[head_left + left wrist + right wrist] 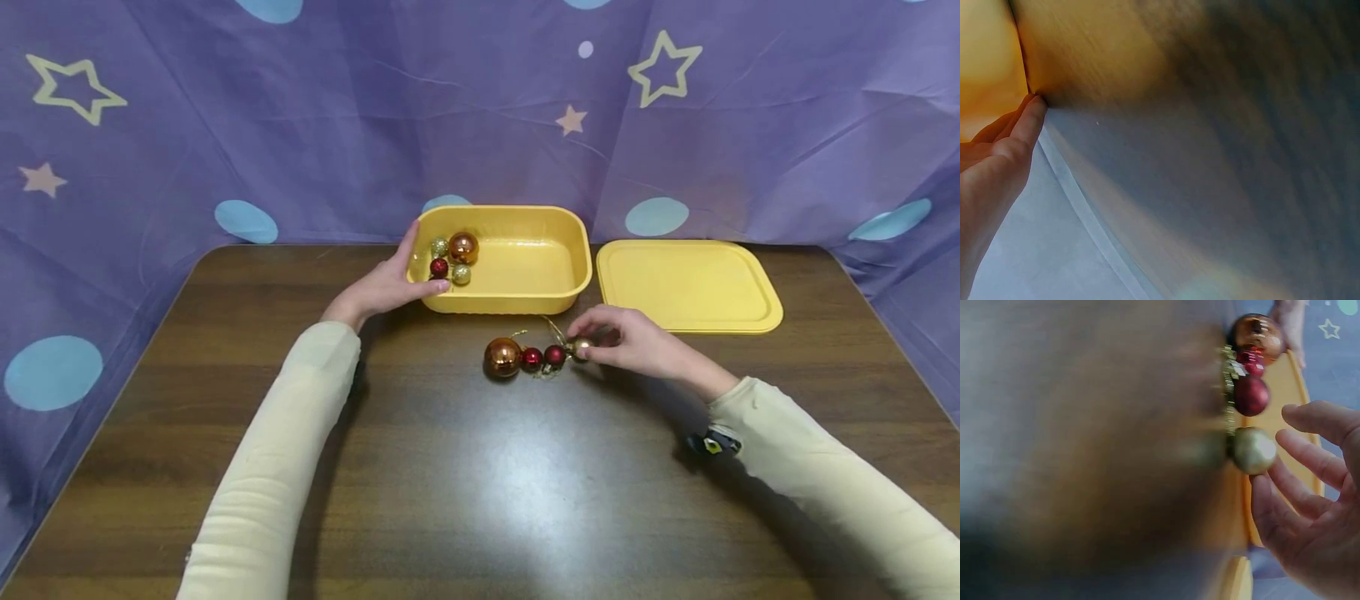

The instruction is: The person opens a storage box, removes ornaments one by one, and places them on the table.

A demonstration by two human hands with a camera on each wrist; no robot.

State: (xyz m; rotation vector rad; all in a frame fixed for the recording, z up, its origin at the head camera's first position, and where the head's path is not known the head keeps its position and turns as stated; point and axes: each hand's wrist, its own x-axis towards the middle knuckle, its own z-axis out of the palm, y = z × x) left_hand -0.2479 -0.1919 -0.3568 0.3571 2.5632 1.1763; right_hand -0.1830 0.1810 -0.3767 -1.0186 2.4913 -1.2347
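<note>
My left hand [390, 287] rests against the near left corner of the yellow tub [501, 259], fingers straight and laid along its wall, thumb on the rim. Inside the tub, at its left end, I see a cluster of baubles [452, 255]: a big copper one, a red one and two small gold ones.

My right hand [630, 340] is down on the counter [465, 467] just near of the tub, fingers loosely spread. From the wrist view the fingertips [1264, 487] touch the gold ball [1253, 450] at the right end of a row of four ornaments, not closed round it. Left of that ball lie two red balls [543, 358] and then a copper ball [502, 357], with gold hanging loops tangled among them.

The yellow lid [688, 286] lies flat to the right of the tub, apart from it. A purple cloth with stars and dots [300, 117] hangs behind.
</note>
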